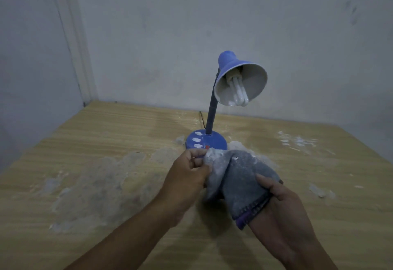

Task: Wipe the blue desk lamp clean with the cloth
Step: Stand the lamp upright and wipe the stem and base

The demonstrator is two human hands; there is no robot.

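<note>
This looks like a plain room in a home, seen at a corner where two bare whitewashed walls [212,25] meet. The plaster is scuffed and marked, with dark smudges on the far right. A pale strip like a door frame or trim [74,46] runs down the left wall. A light wood-grain table [106,133] is pushed tight into the corner, its top smeared with white powdery patches [95,184] near the left and far right. A blue desk lamp [214,108] with a bare fluorescent bulb [239,93] stands at the far side. The light is dim and bluish.
</note>
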